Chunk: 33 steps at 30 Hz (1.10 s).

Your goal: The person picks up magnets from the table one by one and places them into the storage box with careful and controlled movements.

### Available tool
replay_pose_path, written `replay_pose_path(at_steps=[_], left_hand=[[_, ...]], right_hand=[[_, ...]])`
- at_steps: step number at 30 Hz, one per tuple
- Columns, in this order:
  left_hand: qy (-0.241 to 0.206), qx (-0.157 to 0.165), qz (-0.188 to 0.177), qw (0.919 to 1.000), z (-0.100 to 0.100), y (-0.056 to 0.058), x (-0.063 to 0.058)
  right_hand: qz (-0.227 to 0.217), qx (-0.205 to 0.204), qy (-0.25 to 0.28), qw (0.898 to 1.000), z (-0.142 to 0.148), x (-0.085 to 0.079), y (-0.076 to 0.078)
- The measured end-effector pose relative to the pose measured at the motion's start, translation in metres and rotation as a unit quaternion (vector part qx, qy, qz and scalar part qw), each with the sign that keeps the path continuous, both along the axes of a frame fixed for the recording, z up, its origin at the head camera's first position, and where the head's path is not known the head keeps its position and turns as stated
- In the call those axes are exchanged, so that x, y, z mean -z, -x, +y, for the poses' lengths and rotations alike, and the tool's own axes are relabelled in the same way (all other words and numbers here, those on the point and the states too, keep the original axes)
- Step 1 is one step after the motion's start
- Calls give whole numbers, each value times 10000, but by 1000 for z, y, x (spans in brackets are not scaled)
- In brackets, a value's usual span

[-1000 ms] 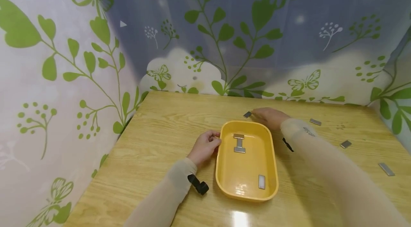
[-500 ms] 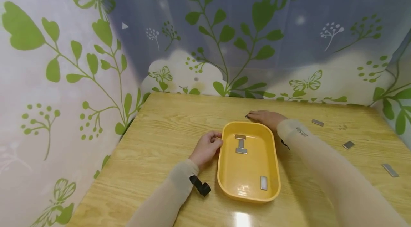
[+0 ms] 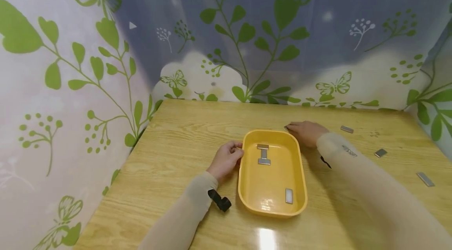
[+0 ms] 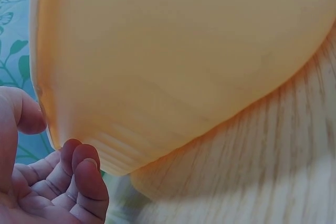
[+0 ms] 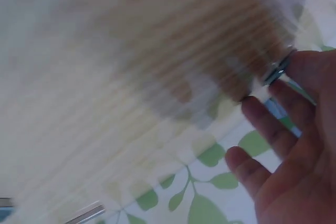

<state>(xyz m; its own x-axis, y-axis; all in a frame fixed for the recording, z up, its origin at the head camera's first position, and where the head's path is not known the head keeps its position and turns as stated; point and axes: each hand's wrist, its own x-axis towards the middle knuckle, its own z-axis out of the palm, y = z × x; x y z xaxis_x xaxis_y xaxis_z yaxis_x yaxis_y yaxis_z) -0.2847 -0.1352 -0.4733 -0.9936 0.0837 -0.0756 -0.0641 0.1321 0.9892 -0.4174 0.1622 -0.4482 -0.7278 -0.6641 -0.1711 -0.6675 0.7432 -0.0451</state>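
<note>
My left hand (image 3: 226,159) grips the left rim of a yellow plastic tray (image 3: 272,187), thumb at the edge and fingers curled against the outer wall, as the left wrist view (image 4: 63,182) shows. Beyond the tray's far right corner, my right hand (image 3: 307,132) pinches a small rectangular metal plate (image 5: 278,66) between thumb and index finger; the other fingers are spread. Inside the tray, three metal plates form an I shape, its middle plate (image 3: 264,154) upright between two crosswise ones. Another plate (image 3: 289,196) lies near the tray's front right corner.
On the wooden table (image 3: 176,144), loose metal plates lie to the right: one near the back (image 3: 347,129), a shorter plate (image 3: 380,152), and one plate (image 3: 425,179) farther right. A leaf-patterned cloth (image 3: 219,38) encloses the table's back and sides.
The right hand's fingers have come down over the plate behind the tray, taken hold of it and shifted it to the right. My left hand stays at the tray's rim.
</note>
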Motion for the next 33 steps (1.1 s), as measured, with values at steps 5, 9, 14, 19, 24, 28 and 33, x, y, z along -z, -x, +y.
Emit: replay_pose_path(at_steps=[5, 9, 14, 19, 24, 28, 33], left_hand=[[98, -31, 63, 9999, 0, 2, -4], [146, -57, 76, 9998, -1, 2, -4], [111, -58, 36, 9999, -2, 1, -2], [138, -112, 7, 9998, -4, -2, -2], [60, -62, -11, 10000, -6, -7, -3], [-63, 63, -137, 9999, -7, -16, -4], [-414, 68, -343, 9985, -7, -32, -4]], right_hand=[[77, 358, 55, 9993, 17, -2, -21], [25, 558, 183, 9983, 26, -3, -40], [5, 617, 361, 9974, 36, -1, -66], [70, 739, 425, 9963, 42, -2, -89], [349, 758, 503, 9952, 45, -3, -105], [524, 815, 631, 9933, 49, -3, -116], [849, 891, 842, 9888, 49, -1, -129]])
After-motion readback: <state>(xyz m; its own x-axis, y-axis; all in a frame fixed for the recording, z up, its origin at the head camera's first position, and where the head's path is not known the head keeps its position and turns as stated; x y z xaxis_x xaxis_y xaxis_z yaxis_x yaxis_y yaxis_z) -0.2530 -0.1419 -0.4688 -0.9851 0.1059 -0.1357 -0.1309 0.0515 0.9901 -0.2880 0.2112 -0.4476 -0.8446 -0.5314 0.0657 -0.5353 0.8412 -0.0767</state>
